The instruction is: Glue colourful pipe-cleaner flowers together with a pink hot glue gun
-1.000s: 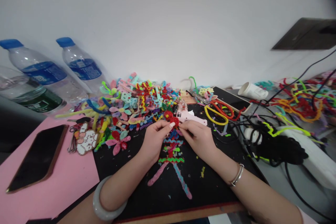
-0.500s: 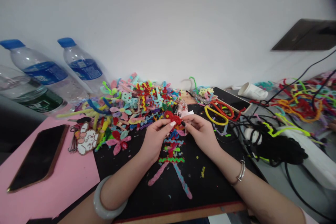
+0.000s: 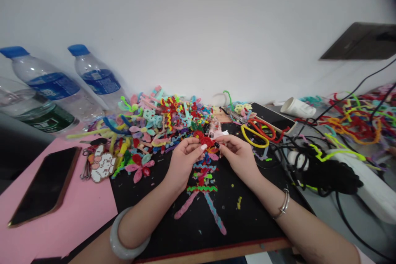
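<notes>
My left hand (image 3: 185,160) and my right hand (image 3: 237,155) meet over the black mat (image 3: 253,218), each closed in a pinch. Between their fingertips is a red fuzzy pipe-cleaner flower (image 3: 202,138), partly covered by the fingers. Just below my hands lies a flat figure made of fuzzy pipe cleaners (image 3: 202,189), with blue, red and green wavy strips. A pink leg and a blue-and-pink leg spread from its lower end. Its upper part is hidden behind my fingers.
A heap of colourful pipe-cleaner pieces (image 3: 154,121) lies along the wall. To the left are a phone (image 3: 45,185), a keychain (image 3: 102,165) and bottles (image 3: 102,80). At right sit a second phone (image 3: 272,117), a paper cup (image 3: 297,108), cables and a white power strip (image 3: 368,185).
The red flower has turned slightly between my fingertips, and my fingers have shifted a little. The figure on the mat and the things around it have stayed in place.
</notes>
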### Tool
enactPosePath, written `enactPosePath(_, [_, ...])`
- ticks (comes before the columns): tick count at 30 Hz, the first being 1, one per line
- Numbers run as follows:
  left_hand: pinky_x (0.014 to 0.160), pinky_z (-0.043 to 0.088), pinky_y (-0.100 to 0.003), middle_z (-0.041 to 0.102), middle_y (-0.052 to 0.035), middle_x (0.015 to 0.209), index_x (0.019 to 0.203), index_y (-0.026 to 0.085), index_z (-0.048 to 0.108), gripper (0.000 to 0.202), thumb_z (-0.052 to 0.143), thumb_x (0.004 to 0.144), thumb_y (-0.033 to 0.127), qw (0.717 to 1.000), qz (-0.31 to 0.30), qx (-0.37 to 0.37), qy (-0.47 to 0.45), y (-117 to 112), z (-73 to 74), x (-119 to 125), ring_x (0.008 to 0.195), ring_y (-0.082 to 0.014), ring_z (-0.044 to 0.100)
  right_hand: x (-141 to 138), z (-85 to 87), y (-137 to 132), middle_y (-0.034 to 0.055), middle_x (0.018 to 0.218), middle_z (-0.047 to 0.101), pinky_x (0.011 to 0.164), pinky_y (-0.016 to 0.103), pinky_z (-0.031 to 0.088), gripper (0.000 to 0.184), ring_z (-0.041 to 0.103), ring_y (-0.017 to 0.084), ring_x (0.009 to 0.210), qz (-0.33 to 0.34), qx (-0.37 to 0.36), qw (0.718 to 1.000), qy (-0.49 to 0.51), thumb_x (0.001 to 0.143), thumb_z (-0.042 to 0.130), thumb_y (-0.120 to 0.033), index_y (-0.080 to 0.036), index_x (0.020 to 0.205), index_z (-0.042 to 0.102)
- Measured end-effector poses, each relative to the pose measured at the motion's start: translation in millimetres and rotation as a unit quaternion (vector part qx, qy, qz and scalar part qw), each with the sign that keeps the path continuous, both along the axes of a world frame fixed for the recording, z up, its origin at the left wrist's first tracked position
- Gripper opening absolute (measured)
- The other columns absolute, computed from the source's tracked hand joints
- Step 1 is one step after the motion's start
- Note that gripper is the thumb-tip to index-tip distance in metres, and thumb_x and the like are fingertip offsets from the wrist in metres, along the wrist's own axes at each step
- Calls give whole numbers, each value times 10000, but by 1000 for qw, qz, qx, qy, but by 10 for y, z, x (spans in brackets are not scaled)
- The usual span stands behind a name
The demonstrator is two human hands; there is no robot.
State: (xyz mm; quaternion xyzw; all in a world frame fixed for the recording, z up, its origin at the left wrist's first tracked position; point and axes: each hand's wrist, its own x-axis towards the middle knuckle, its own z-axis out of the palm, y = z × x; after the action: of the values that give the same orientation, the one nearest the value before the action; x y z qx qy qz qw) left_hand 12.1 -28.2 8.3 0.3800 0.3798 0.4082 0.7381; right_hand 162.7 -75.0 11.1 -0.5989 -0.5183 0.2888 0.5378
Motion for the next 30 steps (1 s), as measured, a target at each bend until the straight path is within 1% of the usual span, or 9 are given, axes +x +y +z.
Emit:
enactPosePath(4, [635,469,-205,622,20,683,873,147,534,331,742,630,235,1000,-1,-12,5,3,10,4,622,-79,593,-12,14,-3,28,710,650,500,239,447,129,555,116,545,-7,-3,1000,-16,760,561,-186,-156,856,642])
enactPosePath(8, [646,485,-205,644,11,700,892,148,519,355,745,630,230,1000,-8,-18,11,3,5,0,643,-88,619,-10,14,-8,25,703,637,498,236,436,135,543,113,539,-16,-16,1000,-21,766,553,-192,-158,864,638])
enactPosePath(15, [688,511,-223,675,-6,730,907,151,511,346,737,652,212,1000,-15,-14,11,3,-13,-1,686,-104,648,0,18,-5,26,743,646,519,243,449,130,547,113,546,-19,-5,1000,-8,756,558,-184,-176,852,645])
enactPosePath(21, [709,515,-228,694,-21,766,921,153,508,342,730,666,203,1000,-21,-17,9,3,-13,-11,726,-116,661,14,16,-13,22,725,638,520,243,438,134,540,113,547,-27,-8,1000,-14,762,554,-182,-173,860,645])
enactPosePath(30, [690,495,-218,703,-51,870,960,163,492,381,730,667,213,996,-77,-5,35,10,13,-19,758,-127,664,61,10,2,13,728,638,543,247,470,154,560,112,559,-36,7,999,30,767,542,-173,-188,890,633])
